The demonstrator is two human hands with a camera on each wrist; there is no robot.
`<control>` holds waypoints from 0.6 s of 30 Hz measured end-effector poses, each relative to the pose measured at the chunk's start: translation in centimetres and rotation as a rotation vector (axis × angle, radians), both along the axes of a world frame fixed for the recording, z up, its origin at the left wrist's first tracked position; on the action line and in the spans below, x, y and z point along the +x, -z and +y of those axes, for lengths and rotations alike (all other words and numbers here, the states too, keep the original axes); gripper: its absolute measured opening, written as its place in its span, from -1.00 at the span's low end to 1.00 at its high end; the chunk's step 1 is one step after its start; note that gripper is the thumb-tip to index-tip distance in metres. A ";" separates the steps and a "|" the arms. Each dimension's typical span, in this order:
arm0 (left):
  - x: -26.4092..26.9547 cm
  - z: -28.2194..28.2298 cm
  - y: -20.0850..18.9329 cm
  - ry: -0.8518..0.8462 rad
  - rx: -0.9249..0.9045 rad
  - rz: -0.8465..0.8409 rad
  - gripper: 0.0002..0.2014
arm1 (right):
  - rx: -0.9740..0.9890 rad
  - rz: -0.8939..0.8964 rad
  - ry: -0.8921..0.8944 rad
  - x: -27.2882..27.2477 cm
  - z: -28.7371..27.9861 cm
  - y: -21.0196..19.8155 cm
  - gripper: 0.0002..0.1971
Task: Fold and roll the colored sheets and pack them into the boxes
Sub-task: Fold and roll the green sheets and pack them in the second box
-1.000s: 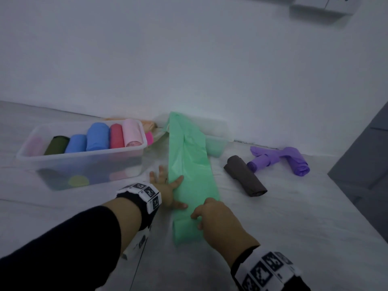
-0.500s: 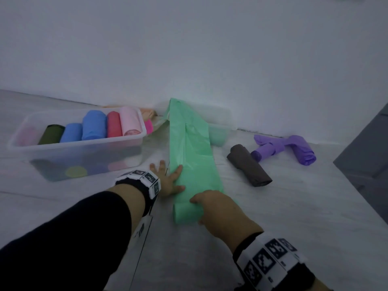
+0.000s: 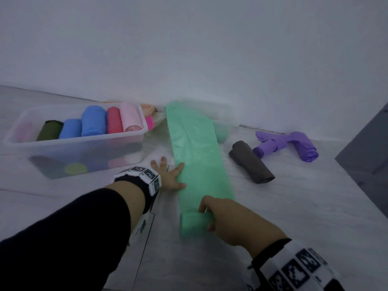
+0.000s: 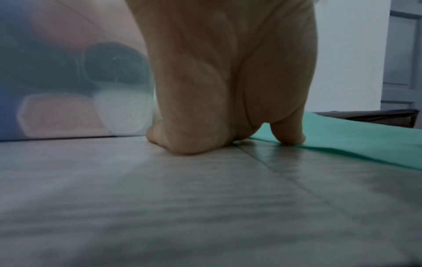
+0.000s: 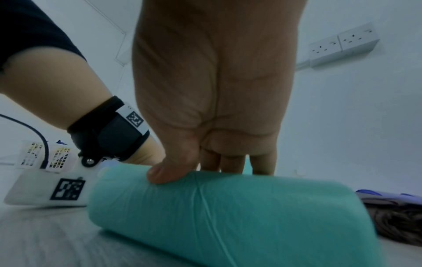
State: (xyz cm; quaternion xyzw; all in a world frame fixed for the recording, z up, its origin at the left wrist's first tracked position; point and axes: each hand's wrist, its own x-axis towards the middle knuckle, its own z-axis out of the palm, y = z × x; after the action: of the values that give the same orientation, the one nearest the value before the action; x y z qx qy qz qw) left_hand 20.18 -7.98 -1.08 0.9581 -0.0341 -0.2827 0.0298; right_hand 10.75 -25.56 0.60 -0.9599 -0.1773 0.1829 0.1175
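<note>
Right hand [image 3: 235, 219] curled round rolled end of green sheet [image 3: 199, 152]; left hand [image 3: 170, 177] spread flat, thumb pressing sheet edge.

The right hand [image 3: 233, 219] is gripping the rolled near end of a long green sheet [image 3: 197, 152] that is lying on the floor [image 3: 294, 206]. The left hand [image 3: 170, 175] is lying flat at the sheet's left edge. A clear box [image 3: 84, 141] of colored rolls is sitting on the left; a brown roll [image 3: 252, 162] and a purple sheet [image 3: 294, 143] are lying on the right.

The green sheet [image 3: 199, 156] looks like thin, smooth, matt plastic film; the box [image 3: 79, 143] is translucent frosted plastic.
</note>
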 end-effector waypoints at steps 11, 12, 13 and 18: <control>0.3 0.1 -0.4 0.031 -0.010 0.043 -0.22 | -0.095 -0.125 0.049 1.4 0.8 0.3 -0.70; 0.3 0.1 -0.4 0.024 -0.016 0.044 -0.22 | -0.047 -0.158 0.092 1.4 0.9 0.3 -0.74; 0.3 0.1 -0.4 0.017 -0.022 0.045 -0.22 | -0.010 -0.174 0.120 1.2 0.9 0.3 -0.76; 0.5 0.2 -0.3 -0.014 -0.040 0.043 -0.19 | -0.079 -0.188 0.043 0.4 0.8 0.0 -0.61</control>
State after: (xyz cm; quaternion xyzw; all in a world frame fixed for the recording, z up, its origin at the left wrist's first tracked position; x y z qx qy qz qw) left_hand 20.71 -7.79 -0.77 0.9513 -0.0326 -0.3023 0.0517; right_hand 11.13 -24.73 0.61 -0.9802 -0.1595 0.0965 0.0666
